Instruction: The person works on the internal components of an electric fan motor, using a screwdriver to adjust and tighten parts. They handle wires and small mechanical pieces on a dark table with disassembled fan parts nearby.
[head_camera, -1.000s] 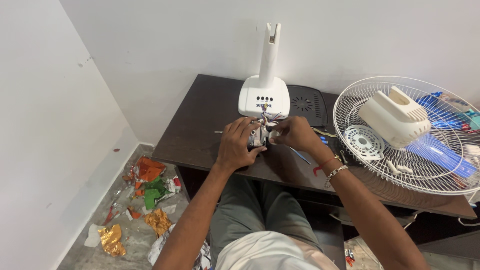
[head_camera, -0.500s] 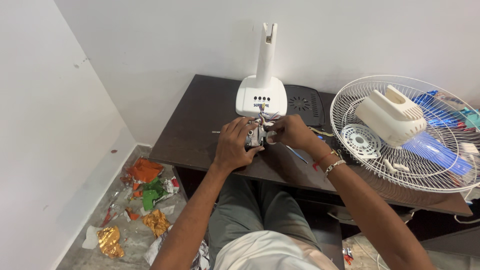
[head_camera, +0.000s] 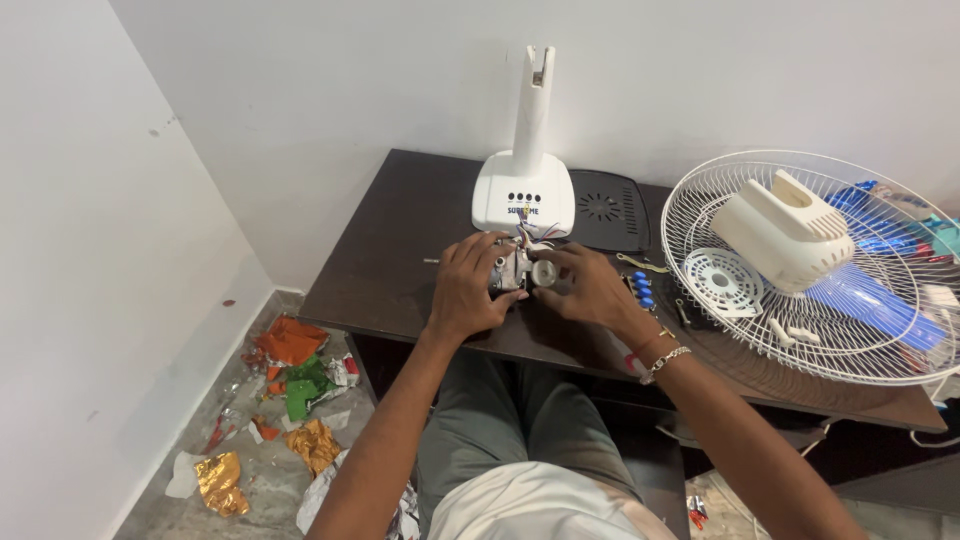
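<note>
A dark brown worktop (head_camera: 400, 240) is set against a white wall, its bare left part showing a matte surface. At the back edge a white fan base (head_camera: 523, 190) with an upright stem is stood, and just beside it on the right a black vented panel (head_camera: 605, 208) is laid flat. Near the middle front a small motor assembly (head_camera: 520, 268) with loose wires is rested on the wood. Further right, small blue parts (head_camera: 642, 288) are scattered, and a white wire fan guard (head_camera: 810, 265) is spread over the right end — a white motor housing (head_camera: 785, 228) and a round white plate (head_camera: 727, 280) are laid inside it.
</note>
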